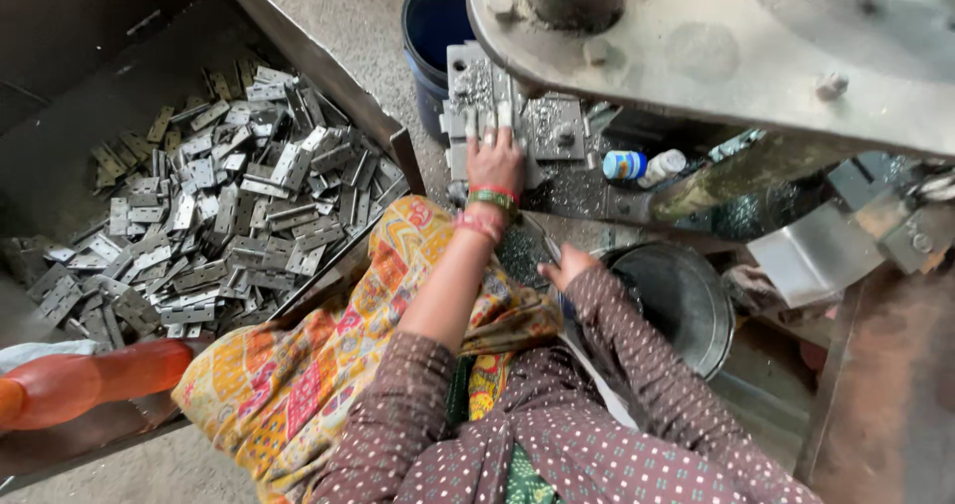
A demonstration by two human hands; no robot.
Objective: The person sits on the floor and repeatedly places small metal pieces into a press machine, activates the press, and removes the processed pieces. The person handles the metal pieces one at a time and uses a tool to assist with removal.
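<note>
My left hand (pixel 494 161), with red and green bangles at the wrist, reaches forward onto the steel bed (pixel 557 126) of a press machine. Its fingers lie on small grey metal hinge pieces (pixel 476 124) and press them against the bed. My right hand (pixel 567 263) is low by my lap, next to a dark metal bowl (pixel 686 305), with its fingers curled. A thin pale rod seems to run from it; whether the hand grips it is unclear. A heap of small metal bits (pixel 517 255) lies between my arms.
A large tray (pixel 60 166) on the left holds several grey hinges (pixel 219 215). An orange plastic bottle (pixel 90 380) lies at its near edge. A blue bucket (pixel 433 26) stands behind the press, whose heavy head (pixel 716 46) overhangs. A small blue-and-white bottle (pixel 642 166) lies on the machine.
</note>
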